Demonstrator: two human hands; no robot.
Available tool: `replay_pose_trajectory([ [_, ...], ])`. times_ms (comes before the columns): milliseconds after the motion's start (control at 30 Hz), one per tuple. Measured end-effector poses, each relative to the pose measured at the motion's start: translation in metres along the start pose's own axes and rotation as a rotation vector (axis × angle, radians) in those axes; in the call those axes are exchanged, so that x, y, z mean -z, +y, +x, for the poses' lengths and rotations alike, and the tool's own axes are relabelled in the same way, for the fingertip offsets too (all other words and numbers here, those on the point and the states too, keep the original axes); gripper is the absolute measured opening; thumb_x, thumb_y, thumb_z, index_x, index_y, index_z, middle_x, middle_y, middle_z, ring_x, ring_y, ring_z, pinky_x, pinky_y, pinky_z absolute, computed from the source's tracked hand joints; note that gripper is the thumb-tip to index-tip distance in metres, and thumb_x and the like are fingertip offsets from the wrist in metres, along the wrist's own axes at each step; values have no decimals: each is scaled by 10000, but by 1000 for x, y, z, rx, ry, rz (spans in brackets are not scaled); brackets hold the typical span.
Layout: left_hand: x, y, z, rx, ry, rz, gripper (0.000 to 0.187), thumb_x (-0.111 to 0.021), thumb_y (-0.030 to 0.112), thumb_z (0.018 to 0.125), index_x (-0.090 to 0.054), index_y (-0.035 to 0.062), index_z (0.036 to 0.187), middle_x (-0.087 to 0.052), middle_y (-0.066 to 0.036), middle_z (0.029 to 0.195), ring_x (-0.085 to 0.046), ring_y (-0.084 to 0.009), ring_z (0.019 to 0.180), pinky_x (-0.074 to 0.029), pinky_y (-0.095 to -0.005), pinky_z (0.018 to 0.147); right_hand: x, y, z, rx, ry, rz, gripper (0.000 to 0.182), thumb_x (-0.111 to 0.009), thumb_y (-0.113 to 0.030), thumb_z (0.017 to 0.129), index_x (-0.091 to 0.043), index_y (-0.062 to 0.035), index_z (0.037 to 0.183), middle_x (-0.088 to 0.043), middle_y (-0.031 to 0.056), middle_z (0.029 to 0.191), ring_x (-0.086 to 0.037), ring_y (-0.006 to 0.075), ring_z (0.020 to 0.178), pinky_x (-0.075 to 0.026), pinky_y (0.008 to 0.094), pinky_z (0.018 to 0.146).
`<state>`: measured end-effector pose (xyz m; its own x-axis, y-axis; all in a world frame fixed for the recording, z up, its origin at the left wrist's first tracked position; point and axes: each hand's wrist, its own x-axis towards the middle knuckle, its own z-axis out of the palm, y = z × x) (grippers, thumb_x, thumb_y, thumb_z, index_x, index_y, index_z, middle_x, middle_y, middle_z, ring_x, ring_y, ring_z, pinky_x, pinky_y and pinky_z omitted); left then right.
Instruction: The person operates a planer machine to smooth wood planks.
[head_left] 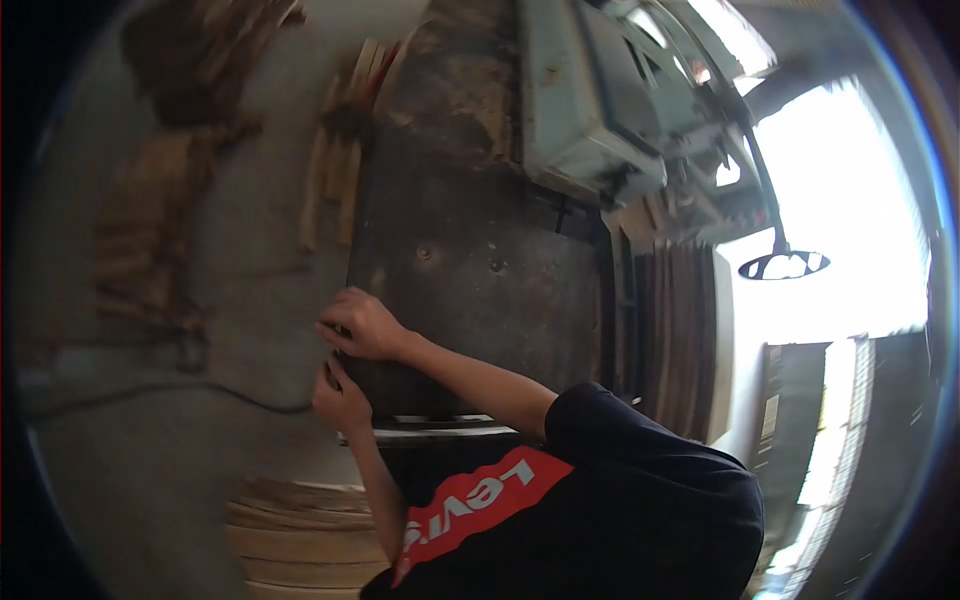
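My right hand [368,328] is at the left edge of a dark, worn machine table [470,330], its fingers curled together in a pinch. Just below it is my left hand [341,402], closed, with thumb and forefinger pointing up toward the right hand. Whatever lies between the fingers of either hand is too small and blurred to make out. Two small round marks, perhaps bolts or holes, show on the table's surface beyond my right hand.
A pale green machine housing [590,110] stands at the table's far right. Wooden strips [335,180] and stacked boards [145,225] lie to the left; more boards [300,540] are below. A dark cable [220,389] crosses the floor. A lamp [785,265] hangs at right.
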<state>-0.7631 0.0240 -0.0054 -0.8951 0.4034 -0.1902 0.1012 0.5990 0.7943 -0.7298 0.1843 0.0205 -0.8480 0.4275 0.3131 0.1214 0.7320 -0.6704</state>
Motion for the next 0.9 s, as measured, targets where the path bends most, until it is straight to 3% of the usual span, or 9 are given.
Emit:
replay_pose_trajectory([
  [133,-2,-25,14,-95,-50,145,585,-489,445,1159,-732,-53,1346,-763,-290,1263,-740,-457,1177,-566,-494,981,30,-12,-35,-78,345,165,188,-777,-219,991,-796,-32,983,-761,154,929,-729,359,931,-584,475,833],
  [300,-3,-41,43,-252,-37,357,596,-473,443,1165,-682,-51,1424,-740,-280,1335,-702,-451,1256,-551,-498,1026,126,7,-138,-167,552,122,107,-774,-173,986,-807,-72,980,-786,118,951,-740,349,927,-593,456,823],
  [433,-8,3,36,-300,-31,466,635,-498,480,1156,-611,-46,1493,-687,-270,1435,-657,-445,1315,-513,-505,1087,232,47,-200,-322,1111,36,144,-765,-202,980,-769,-80,903,-750,127,868,-716,352,845,-557,483,757],
  [567,-43,32,49,-402,137,576,728,-540,562,1125,-528,-33,1544,-576,-256,1554,-558,-450,1410,-449,-559,1147,328,81,-209,-681,1451,130,235,-670,-235,1062,-773,-46,968,-783,145,935,-754,343,851,-571,461,778],
  [633,-62,59,22,-497,216,820,768,-559,593,1109,-501,-28,1558,-507,-266,1609,-500,-460,1458,-415,-589,1170,364,117,-194,-729,1551,40,248,-690,-281,1040,-773,-48,1020,-783,168,945,-751,374,850,-572,482,781],
  [733,-93,61,-7,-780,196,813,765,-577,583,1103,-504,-37,1545,-482,-286,1605,-448,-481,1483,-394,-623,1172,412,167,-148,-649,1567,124,419,-750,-244,947,-696,19,1268,-719,248,1255,-644,440,1237,-505,520,1080],
  [833,-118,59,-49,-1038,36,672,741,-589,555,1103,-501,-34,1545,-465,-316,1607,-437,-493,1492,-378,-618,1190,450,205,-92,-713,1495,113,568,-762,-246,953,-578,66,1390,-582,321,1458,-523,461,1411,-426,527,1209],
  [867,-123,66,-70,-1049,-7,656,731,-587,541,1107,-494,-35,1547,-462,-314,1611,-433,-494,1498,-375,-610,1197,461,202,-93,-719,1321,313,553,-762,-246,948,-591,76,1363,-565,340,1471,-519,460,1418,-424,530,1214],
  [900,-122,73,-80,-1032,-28,677,720,-584,530,1110,-490,-32,1551,-458,-316,1614,-434,-497,1499,-375,-607,1200,456,221,-63,-767,1416,317,537,-803,-242,903,-640,75,1304,-610,319,1400,-563,458,1356,-464,524,1169],
])
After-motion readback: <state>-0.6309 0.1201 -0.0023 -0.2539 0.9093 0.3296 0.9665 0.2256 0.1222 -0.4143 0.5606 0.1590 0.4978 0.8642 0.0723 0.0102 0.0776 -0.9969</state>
